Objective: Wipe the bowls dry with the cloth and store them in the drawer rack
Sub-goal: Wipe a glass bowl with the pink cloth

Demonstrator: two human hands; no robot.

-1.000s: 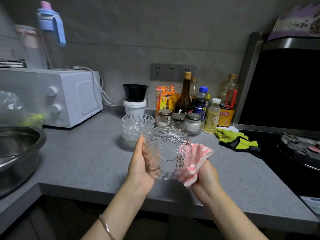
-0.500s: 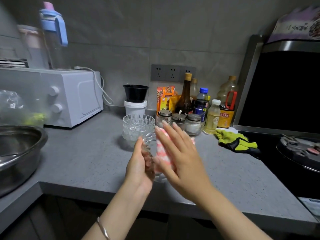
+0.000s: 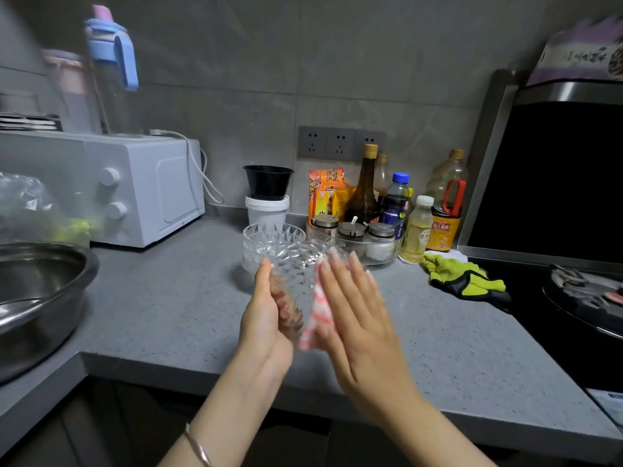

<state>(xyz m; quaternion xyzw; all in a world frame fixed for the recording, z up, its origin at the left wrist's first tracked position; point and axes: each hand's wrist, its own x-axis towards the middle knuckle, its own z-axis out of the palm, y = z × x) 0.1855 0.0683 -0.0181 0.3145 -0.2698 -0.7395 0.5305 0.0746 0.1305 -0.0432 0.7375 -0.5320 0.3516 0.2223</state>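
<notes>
While the left hand (image 3: 264, 318) grips the glass bowl (image 3: 300, 271) on edge above the surface (image 3: 161, 315), thumb along the near rim and its curled fingers showing through the glass, the right hand (image 3: 357, 325) lies flat against the bowl's other side. Its fingers (image 3: 338, 278) are straight and close together, pressing the pink-and-white cloth (image 3: 318, 315) onto the bowl. Just beyond the fingertips of both hands, a stack of glass bowls (image 3: 269, 235) stands on the surface.

A white oven (image 3: 145, 190) stands on the grey counter (image 3: 161, 308). There are also stacked glass bowls (image 3: 269, 241) and green gloves (image 3: 465, 281).
</notes>
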